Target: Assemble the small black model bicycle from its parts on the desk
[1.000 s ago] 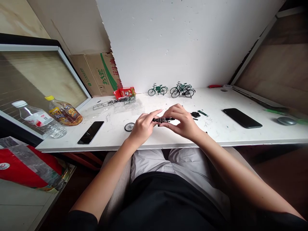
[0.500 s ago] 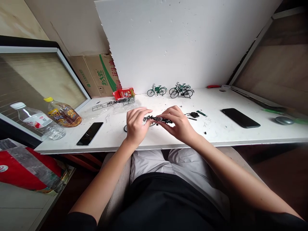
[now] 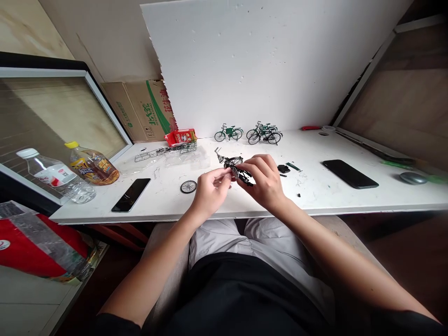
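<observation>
A small dark model bicycle (image 3: 235, 164), partly put together, is held above the white table by both hands. My left hand (image 3: 213, 190) pinches its lower left side, fingers closed. My right hand (image 3: 263, 179) grips it from the right, covering part of it. Thin handlebars stick out at its upper left. On the table just left of my left hand lies a loose spoked wheel (image 3: 188, 186). Black and green small parts (image 3: 283, 168) are scattered right of my right hand.
Finished model bicycles (image 3: 228, 132) stand at the back against a white board (image 3: 273, 60). Phones lie left (image 3: 131, 194) and right (image 3: 350, 173). Bottles (image 3: 93, 164) rest at the left, near thin frame parts (image 3: 168, 150) on plastic. A mouse (image 3: 413, 178) is far right.
The model bicycle has been turned so its handlebars now point up and left. My left hand has shifted right and lower, uncovering the loose wheel on the table.
</observation>
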{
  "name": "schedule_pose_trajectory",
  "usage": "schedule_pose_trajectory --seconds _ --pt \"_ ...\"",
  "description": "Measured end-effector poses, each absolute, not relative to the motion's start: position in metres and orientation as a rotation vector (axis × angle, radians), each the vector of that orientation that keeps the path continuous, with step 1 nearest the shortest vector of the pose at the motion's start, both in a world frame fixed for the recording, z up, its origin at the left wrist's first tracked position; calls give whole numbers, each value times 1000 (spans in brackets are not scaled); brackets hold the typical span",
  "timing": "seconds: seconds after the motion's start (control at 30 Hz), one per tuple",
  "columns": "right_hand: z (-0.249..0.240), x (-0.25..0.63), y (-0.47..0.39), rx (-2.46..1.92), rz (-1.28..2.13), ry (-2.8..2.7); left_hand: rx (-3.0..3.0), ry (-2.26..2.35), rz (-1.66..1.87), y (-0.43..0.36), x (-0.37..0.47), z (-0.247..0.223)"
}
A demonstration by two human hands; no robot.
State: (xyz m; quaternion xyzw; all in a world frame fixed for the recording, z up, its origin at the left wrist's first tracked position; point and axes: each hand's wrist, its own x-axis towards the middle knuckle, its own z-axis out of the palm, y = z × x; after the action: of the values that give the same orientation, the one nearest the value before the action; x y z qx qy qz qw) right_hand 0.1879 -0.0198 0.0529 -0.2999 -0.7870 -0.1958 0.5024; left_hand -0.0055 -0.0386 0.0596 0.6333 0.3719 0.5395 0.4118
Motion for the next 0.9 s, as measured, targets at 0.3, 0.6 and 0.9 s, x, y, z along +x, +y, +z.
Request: schedule_pose_trajectory --seconds 0.3,0.6,0.9 --pt "42 175 -25 -726 -514 -1862 1199 741 1395 -46 10 59" --pt "40 171 -25 -758 -421 -1903 1000 716 1370 -42 8 59" --pt "60 215 -4 -676 -249 -2118 706 775 1373 1 -15 40"
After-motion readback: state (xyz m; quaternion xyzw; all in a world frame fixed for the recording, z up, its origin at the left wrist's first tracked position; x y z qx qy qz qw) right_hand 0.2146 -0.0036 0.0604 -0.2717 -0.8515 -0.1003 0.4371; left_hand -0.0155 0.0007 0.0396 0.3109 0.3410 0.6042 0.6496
